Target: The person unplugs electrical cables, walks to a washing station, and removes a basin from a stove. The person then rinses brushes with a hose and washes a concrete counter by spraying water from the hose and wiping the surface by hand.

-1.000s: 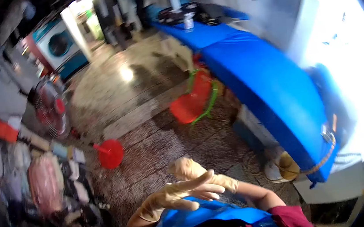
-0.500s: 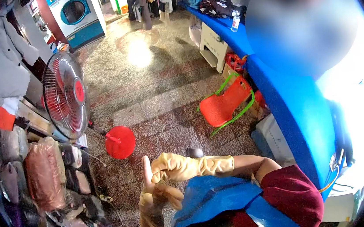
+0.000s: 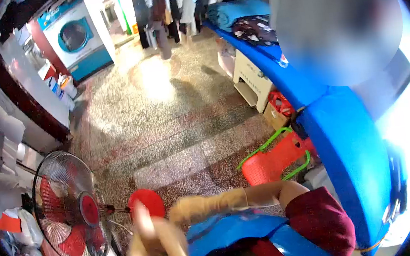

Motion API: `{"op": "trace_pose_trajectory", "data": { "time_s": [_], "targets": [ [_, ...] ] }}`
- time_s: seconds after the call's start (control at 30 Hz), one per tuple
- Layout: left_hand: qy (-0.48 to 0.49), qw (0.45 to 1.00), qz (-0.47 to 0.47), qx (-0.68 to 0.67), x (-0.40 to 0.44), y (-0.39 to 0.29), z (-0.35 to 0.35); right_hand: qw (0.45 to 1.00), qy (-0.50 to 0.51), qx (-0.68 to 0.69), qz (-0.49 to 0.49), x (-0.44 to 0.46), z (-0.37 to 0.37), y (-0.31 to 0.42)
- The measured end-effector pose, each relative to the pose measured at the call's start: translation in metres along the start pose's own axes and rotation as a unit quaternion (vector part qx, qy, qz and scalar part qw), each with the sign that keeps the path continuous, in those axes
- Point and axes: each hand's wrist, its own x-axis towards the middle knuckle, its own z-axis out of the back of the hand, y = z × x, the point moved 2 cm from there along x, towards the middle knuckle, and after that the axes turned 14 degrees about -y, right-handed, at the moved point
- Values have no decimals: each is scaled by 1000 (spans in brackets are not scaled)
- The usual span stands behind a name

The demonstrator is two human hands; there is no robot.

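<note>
My left hand, smeared by motion, is low in the head view. Its fingers look stretched out and apart, with nothing visible between them. Close beside it, my right hand wears a pale yellow rubber glove that reaches up the forearm. The right fingertips are blurred and partly behind the left hand, so whether they touch it or grip anything cannot be made out. A blue apron covers my front, below the right forearm.
A standing fan with a red round base is at the left. An orange chair with green arms stands by a long blue-covered table. Farther back are a dryer-like machine and hanging clothes.
The view has shifted, so the fan and chair appear lower. My left hand has turned and moved down-left, away from the right fingers that were closed at its finger.
</note>
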Motion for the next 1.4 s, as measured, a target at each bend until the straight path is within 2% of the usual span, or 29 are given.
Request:
{"op": "trace_pose_trajectory", "data": {
  "time_s": [0.03, 0.07, 0.1, 0.13, 0.2, 0.23, 0.3, 0.37, 0.4, 0.43, 0.47, 0.53, 0.6, 0.73, 0.77, 0.8, 0.83, 0.87, 0.9, 0.93, 0.97, 1.03, 1.13, 1.2, 1.3, 1.37, 1.4],
  "targets": [
    [-86, 995, -43, -36, 7, -25, 17, 966, -217, 137, 41, 4, -1, -49],
    [-169, 980, -90, -64, 13, -50, 33, 965, -136, 135, -180, 17, -17, -119],
    [-253, 947, -177, -88, 20, -68, 46, 938, -163, 195, -237, 17, 26, -135],
    [-336, 900, -261, -95, 26, -85, 58, 896, -227, 291, -246, 22, 74, -141],
    [-281, 906, -288, -132, 13, -109, 107, 827, -293, 426, -221, 55, 137, -162],
    [-258, 908, -296, -144, 13, -120, 129, 837, -239, 420, -256, 75, 175, -158],
    [-298, 885, -313, -175, 0, -146, 169, 828, -317, 418, -199, 119, 201, -181],
    [-346, 852, -341, -193, -11, -174, 211, 904, -280, 254, -201, 129, 216, -255],
    [-375, 831, -360, -196, -16, -189, 232, 819, -261, 450, -243, 138, 216, -291],
    [-336, 848, -355, -202, -23, -206, 257, 687, -251, 617, -290, 146, 216, -326],
    [-303, 860, -353, -212, -30, -220, 285, 634, -254, 660, -314, 155, 221, -354],
    [-277, 866, -366, -199, -27, -249, 312, 627, -260, 650, -342, 168, 231, -387],
    [-179, 938, -271, -124, -30, -308, 321, 621, -259, 646, -360, 201, 238, -423],
    [-198, 918, -299, -169, -65, -369, 370, 588, -241, 654, -411, 254, 241, -503],
    [-202, 912, -307, -180, -77, -383, 377, 608, -207, 658, -393, 272, 245, -522],
    [-202, 916, -312, -148, -90, -399, 390, 707, -129, 635, -285, 315, 275, -510],
    [-207, 917, -317, -124, -104, -417, 401, 780, -71, 601, -159, 356, 305, -497],
    [-212, 917, -322, -101, -119, -435, 411, 880, -54, 431, -190, 376, 305, -517],
    [-217, 916, -327, -77, -129, -456, 419, 947, -37, 242, -208, 397, 312, -540],
    [-225, 913, -338, -47, -138, -471, 423, 980, -74, 184, -12, 427, 318, -551],
    [-231, 908, -348, -16, -147, -490, 430, 968, -144, 111, 175, 454, 324, -563],
    [-212, 919, -327, 68, -170, -532, 453, 945, -162, 42, 280, 504, 332, -592],
    [-250, 903, -325, 130, -208, -588, 472, 926, -165, 74, 331, 579, 322, -640],
    [-284, 852, -408, 165, -232, -615, 474, 901, -173, 80, 389, 626, 307, -662],
    [-340, 798, -426, 258, -270, -654, 462, 885, -97, 159, 427, 698, 268, -680],
    [-325, 805, -421, 264, -300, -681, 456, 873, -61, 217, 432, 738, 225, -696],
    [-383, 783, -418, 255, -323, -689, 449, 878, 30, 255, 404, 752, 185, -713]
  ]
}}
